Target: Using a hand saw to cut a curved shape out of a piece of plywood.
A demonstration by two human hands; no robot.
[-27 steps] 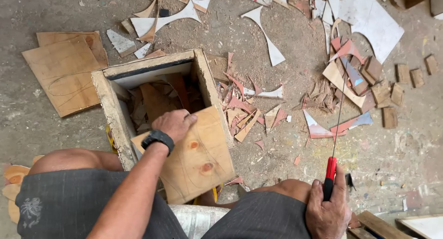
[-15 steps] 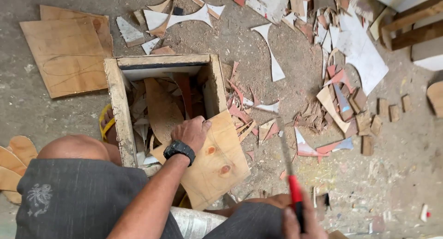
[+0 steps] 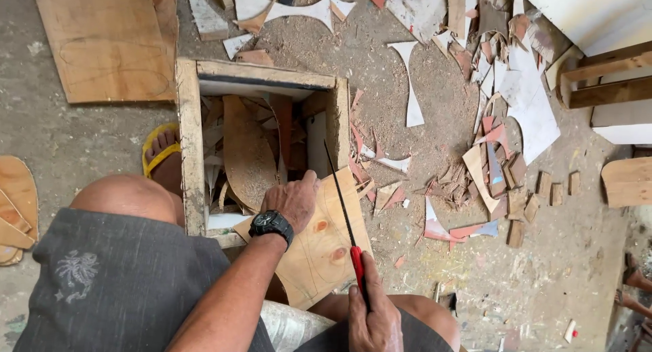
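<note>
Nearest the camera, the right hand (image 3: 375, 319) is closed around the red handle of a thin-bladed saw (image 3: 341, 206), fingers wrapped tight on the grip. Less than a second ago that hand rested low by the right knee with the blade pointing off over the floor; now it has come in toward the middle, and the blade lies across the right part of the plywood piece (image 3: 319, 247), its tip reaching up toward the box's right wall. Judging from that shift, the saw is being set to the board for a cut, perhaps along the curved pencil line drawn on the wood.

Just beyond, the left hand (image 3: 293, 201), a black watch (image 3: 272, 224) on its wrist, presses palm-down on the plywood piece's far-left corner, fingers curled over its edge; it has stayed there throughout, pinning the board. The board rests tilted on the near-right corner of an open wooden box (image 3: 191, 148), which holds curved offcuts and sawdust.

Left of the box, a foot in a yellow sandal (image 3: 159, 151) shows. Farther out, the floor (image 3: 441, 94) carries scattered scraps, and a large plywood sheet (image 3: 102, 43) lies far left.
</note>
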